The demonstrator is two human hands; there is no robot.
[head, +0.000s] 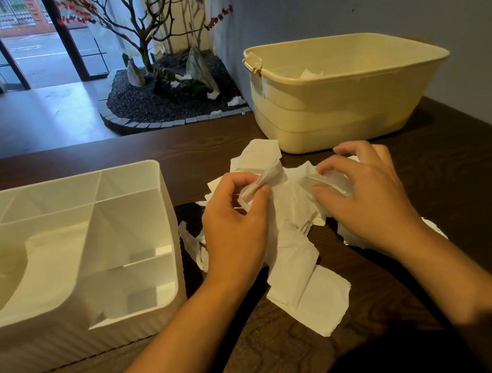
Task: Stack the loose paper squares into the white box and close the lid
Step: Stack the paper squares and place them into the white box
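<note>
Left hand [237, 223]: grip closed in a pinch, thumb and fingertips holding one crumpled paper square [261, 182] lifted just above the pile. The piece is twisted, its long axis running from lower left up to upper right, away from the palm.

Right hand [365, 196]: fingers curled and spread, pressing down on the right part of the pile of paper squares [295, 243]. Fingertips touch the sheets; whether any sheet is actually gripped, cannot tell.

Pile lies on the dark wood counter [481, 197], between and under both hands, spreading toward the person. Sheets are white, thin, overlapping at odd angles; some flat, some creased or torn-edged. Not yet squared into a stack.

White box [168, 231] sits to the left of the pile, just beside it, top open. Inside show dividers and a large curved well; small compartments on the near-right side. Something pale lies in the left well, blurred. No lid identified with certainty.

Judgement: the left hand is the nearer one to the box, so the held piece would travel leftward over the box's right wall. It likely needs flattening first.

Cream tub [339, 113] stands beyond the pile, against the wall, with some paper inside.
</note>
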